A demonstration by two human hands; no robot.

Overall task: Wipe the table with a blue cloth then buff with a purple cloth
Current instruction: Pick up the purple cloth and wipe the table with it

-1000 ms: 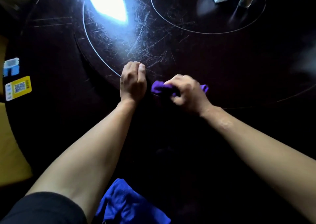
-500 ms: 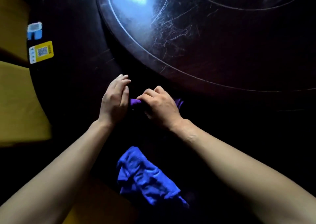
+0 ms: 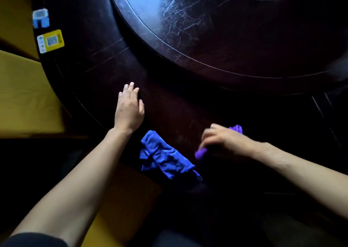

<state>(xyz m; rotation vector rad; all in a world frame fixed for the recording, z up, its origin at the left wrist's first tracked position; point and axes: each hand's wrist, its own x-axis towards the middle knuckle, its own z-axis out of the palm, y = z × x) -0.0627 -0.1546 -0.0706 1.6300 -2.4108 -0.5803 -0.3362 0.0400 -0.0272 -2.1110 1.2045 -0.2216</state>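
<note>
Head view shows two cloths: one purple cloth (image 3: 236,129) bunched in my right hand's (image 3: 225,140) grasp on the table (image 3: 169,99), one blue cloth (image 3: 163,156) crumpled at the near edge. My left hand (image 3: 129,108) lies flat, fingers released, and two stickers (image 3: 50,41) sit by the far-left edge.

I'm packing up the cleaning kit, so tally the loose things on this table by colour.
Blue: 2, the crumpled blue microfibre cloth at the near edge and a small blue-and-white card.
Purple: 1, the bunched purple cloth under the right hand.
Yellow: 1, a yellow card with a QR code.
Total: 4.
</note>
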